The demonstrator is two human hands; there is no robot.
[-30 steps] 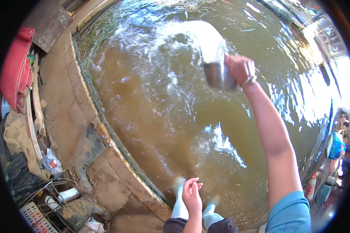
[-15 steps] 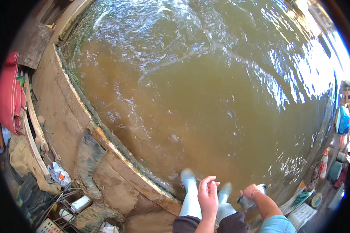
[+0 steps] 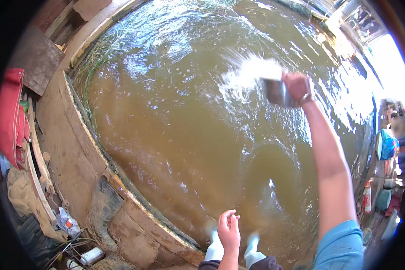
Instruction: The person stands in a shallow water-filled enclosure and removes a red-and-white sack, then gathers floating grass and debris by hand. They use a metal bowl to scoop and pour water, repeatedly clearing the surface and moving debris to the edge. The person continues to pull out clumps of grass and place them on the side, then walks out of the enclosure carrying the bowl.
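My right hand (image 3: pixel 297 87) is stretched far out over the brown water (image 3: pixel 189 135), its fingers closed on the rim of a silvery metal pot (image 3: pixel 278 93). The pot is tipped away from me, and a white spray of water (image 3: pixel 258 68) bursts from its mouth to the left. Low in the middle, my left hand (image 3: pixel 229 231) hangs above the water with its fingers loosely bent and apart, holding nothing. My legs in pale boots (image 3: pixel 215 247) stand in the water below it.
A curved, muddy wooden edge (image 3: pixel 117 182) borders the water on the left. Beyond it lie a red bag (image 3: pixel 12 117), a dark board (image 3: pixel 38 58), crumpled cloth (image 3: pixel 24 191) and a white can (image 3: pixel 92 256). At the far right are a blue bag (image 3: pixel 388 144) and a red-and-white bottle (image 3: pixel 367 196).
My right arm has swung forward and up from beside my legs with the metal pot, and water now flies out of it. My left hand has shifted slightly left and down.
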